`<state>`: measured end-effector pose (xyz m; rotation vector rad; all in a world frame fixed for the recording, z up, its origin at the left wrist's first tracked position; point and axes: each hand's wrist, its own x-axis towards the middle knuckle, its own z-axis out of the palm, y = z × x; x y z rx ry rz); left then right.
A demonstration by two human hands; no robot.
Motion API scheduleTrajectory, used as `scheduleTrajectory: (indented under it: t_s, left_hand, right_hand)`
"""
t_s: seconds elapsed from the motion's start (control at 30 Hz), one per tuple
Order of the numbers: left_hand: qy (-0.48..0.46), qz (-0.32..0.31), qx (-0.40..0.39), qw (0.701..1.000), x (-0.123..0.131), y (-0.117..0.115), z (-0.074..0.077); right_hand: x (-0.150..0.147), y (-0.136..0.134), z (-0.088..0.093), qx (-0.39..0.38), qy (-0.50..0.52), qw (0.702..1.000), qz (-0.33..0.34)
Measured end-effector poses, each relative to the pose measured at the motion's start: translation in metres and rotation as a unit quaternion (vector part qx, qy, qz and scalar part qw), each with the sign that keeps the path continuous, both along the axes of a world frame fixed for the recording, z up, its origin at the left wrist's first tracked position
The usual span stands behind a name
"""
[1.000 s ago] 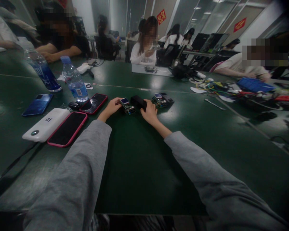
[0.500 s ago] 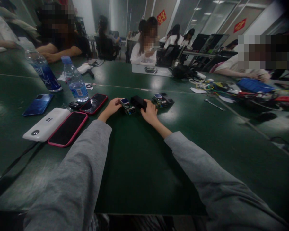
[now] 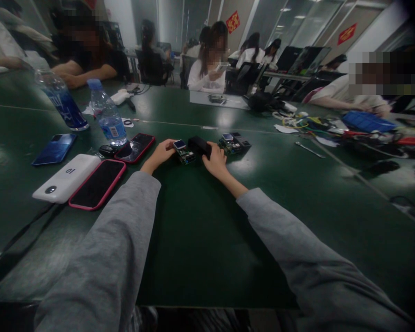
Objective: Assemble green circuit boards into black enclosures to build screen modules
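Circuit board [image 3: 184, 153] and black case [image 3: 198, 145] between both hands [image 3: 216, 160]

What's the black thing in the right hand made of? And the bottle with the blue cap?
Black thing: maybe plastic, possibly painted metal; its surface looks dark and dull.
Blue-capped bottle: probably thin plastic, glossy; its sides are see-through with bright glints.

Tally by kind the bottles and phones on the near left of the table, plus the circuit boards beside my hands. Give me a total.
Bottles: 2 (blue-capped bottle, dark-blue bottle)
Phones: 3 (blue phone, pink-cased phone, red-edged phone)
Circuit boards: 2 (board at the left hand, board just beyond the right hand)
Total: 7
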<state>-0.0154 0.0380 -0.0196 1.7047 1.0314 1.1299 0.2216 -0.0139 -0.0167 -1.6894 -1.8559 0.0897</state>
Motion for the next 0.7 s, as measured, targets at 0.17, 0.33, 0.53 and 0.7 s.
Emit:
scheduleTrajectory:
  t_s: [0.17, 0.33, 0.53, 0.7]
  left_hand:
    - [0.009, 0.003, 0.007, 1.0, -0.001, 0.0019, -0.0021]
    - [0.01, -0.006, 0.016, 1.0, -0.0024, 0.0031, -0.0031]
    - [-0.01, -0.003, 0.013, 1.0, -0.0008, 0.0053, -0.0055]
    - [-0.005, 0.003, 0.005, 1.0, 0.0, 0.0045, -0.0047]
  right_hand:
    - [-0.0007, -0.0005, 0.0004, 0.0, -0.011, 1.0, 0.019]
    - [-0.0036, -0.0024, 0.001, 0.005, -0.048, 0.996, 0.079]
    - [-0.005, -0.0026, 0.0015, -0.002, -0.055, 0.994, 0.099]
    - [-0.0051, -0.0038, 0.0027, 0.001, -0.054, 0.994, 0.1]
